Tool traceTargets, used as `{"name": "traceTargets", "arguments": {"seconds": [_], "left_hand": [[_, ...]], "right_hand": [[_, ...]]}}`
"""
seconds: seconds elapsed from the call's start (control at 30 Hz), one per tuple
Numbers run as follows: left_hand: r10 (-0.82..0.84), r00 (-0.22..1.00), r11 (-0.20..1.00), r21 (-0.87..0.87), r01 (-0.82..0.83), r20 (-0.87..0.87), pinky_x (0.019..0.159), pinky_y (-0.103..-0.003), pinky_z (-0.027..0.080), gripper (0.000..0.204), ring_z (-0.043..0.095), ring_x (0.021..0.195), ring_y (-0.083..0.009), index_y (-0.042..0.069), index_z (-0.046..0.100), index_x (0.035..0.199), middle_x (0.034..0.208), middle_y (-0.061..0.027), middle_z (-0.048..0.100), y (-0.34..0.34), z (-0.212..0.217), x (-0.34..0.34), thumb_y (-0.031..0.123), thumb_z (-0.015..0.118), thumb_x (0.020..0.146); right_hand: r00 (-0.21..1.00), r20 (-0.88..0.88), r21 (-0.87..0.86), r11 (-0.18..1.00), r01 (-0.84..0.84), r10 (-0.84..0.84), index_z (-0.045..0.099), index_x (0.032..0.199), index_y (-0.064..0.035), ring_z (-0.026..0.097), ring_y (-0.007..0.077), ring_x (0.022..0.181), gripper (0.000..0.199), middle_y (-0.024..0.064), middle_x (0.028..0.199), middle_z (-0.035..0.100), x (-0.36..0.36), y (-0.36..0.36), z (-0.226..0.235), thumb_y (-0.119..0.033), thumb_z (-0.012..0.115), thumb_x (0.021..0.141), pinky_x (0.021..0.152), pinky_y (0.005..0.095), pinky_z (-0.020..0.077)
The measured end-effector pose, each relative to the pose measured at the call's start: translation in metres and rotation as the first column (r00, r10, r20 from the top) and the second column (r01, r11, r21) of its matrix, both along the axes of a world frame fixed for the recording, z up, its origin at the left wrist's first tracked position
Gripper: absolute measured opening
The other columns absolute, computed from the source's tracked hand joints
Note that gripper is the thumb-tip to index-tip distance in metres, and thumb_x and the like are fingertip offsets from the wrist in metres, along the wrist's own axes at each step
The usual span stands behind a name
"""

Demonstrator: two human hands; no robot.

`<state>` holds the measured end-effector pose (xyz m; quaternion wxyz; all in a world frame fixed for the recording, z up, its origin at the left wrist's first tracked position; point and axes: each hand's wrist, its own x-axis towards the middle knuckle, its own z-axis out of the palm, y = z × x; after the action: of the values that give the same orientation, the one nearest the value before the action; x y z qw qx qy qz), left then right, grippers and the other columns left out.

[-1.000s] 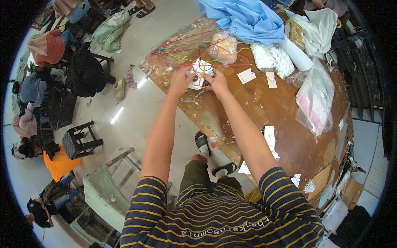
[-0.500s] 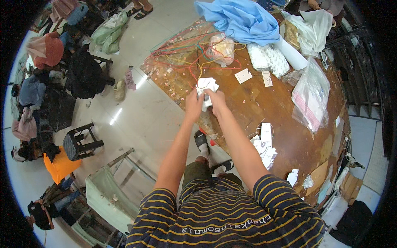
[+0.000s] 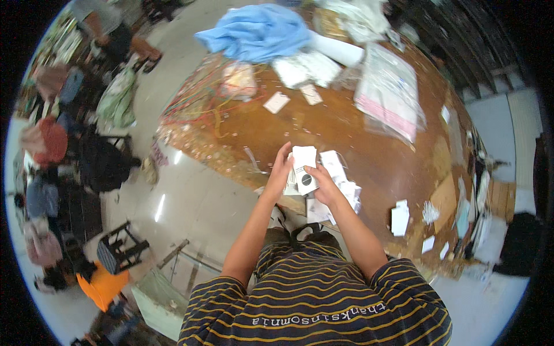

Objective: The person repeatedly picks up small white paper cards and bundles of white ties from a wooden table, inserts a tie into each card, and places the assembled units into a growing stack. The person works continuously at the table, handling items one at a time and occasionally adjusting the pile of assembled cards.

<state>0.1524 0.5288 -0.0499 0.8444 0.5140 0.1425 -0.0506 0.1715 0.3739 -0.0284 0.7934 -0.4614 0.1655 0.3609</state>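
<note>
A stack of white paper tags [image 3: 304, 157], the front one with a dark round mark, stands between my two hands above the near edge of the brown table. My left hand [image 3: 279, 175] closes along the stack's left side. From the right, my right hand [image 3: 325, 187] grips it, thumb across the front tag. Just beyond that hand, a loose pile of white tags [image 3: 350, 192] lies on the table, partly covered by the hand and wrist. Some of my fingers are hidden behind the tags.
Across the brown table [image 3: 277, 127] lie blue cloth [image 3: 254, 32], tangled coloured cords [image 3: 196, 92], single tags [image 3: 277, 102] and a clear plastic bag [image 3: 388, 92]. More white tags [image 3: 399, 218] lie to the right. A dark stool [image 3: 122, 247] stands on the floor at left.
My hands have moved nearer to me and right, bringing the tags from beside the cords to beside the loose pile. The whole view has turned and is slightly blurred.
</note>
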Motion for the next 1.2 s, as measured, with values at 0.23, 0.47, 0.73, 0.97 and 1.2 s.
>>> {"name": "traceTargets", "arguments": {"seconds": [0.23,0.47,0.73,0.97,1.2], "left_hand": [[-0.38,0.919,0.924,0.006,0.381,0.106,0.111,-0.037,0.027,0.052,0.037,0.13,-0.0244,0.007,0.036,0.144,0.137,-0.0141,0.043,-0.143,0.048,0.019,0.037,0.039,0.101],[-0.742,0.661,0.654,0.345,0.674,0.114,0.093,-0.032,0.046,0.049,0.055,0.112,-0.0185,0.008,0.048,0.136,0.129,-0.0098,0.056,-0.315,0.038,-0.001,0.014,0.065,0.09],[-0.967,0.242,0.13,0.669,0.732,-0.076,0.097,-0.039,0.043,0.043,0.055,0.114,-0.0313,0.004,0.051,0.133,0.124,-0.0169,0.058,-0.432,0.025,-0.094,0.023,0.053,0.095],[-0.894,0.423,0.258,0.606,0.753,-0.146,0.099,-0.039,0.041,0.04,0.053,0.115,-0.0337,0.002,0.052,0.131,0.123,-0.0179,0.056,-0.441,0.053,-0.156,0.022,0.051,0.096],[-0.45,0.864,0.852,0.183,0.491,-0.224,0.097,-0.035,0.042,0.048,0.053,0.114,-0.0216,0.003,0.046,0.134,0.125,-0.0101,0.055,-0.412,0.033,-0.168,0.016,0.062,0.091]], "right_hand": [[0.929,0.001,0.236,0.903,0.36,-0.371,0.048,0.127,-0.0001,0.065,0.02,0.1,0.041,0.0108,0.11,0.064,-0.045,-0.139,0.031,-0.019,0.059,0.092,0.086,0.035,0.0545],[0.896,0.183,-0.131,0.893,0.43,-0.405,0.047,0.128,-0.0003,0.059,0.0135,0.101,0.045,0.0067,0.115,0.06,-0.118,-0.327,0.002,-0.014,0.065,0.089,0.086,0.0291,0.0498],[0.992,-0.099,-0.028,0.996,0.08,-0.082,0.043,0.133,0.0,0.055,0.0143,0.106,0.051,0.0064,0.117,0.058,-0.237,-0.456,-0.019,-0.019,0.064,0.091,0.091,0.0305,0.0463],[0.987,0.13,-0.08,0.993,-0.087,0.097,0.044,0.133,-0.0022,0.053,0.016,0.103,0.048,0.0064,0.115,0.058,-0.253,-0.483,-0.016,-0.013,0.06,0.089,0.091,0.0298,0.043],[0.941,0.321,-0.187,0.981,-0.045,0.104,0.038,0.135,0.0019,0.051,0.0178,0.112,0.057,0.011,0.124,0.052,-0.187,-0.444,-0.007,-0.011,0.061,0.084,0.096,0.033,0.0425]]}}
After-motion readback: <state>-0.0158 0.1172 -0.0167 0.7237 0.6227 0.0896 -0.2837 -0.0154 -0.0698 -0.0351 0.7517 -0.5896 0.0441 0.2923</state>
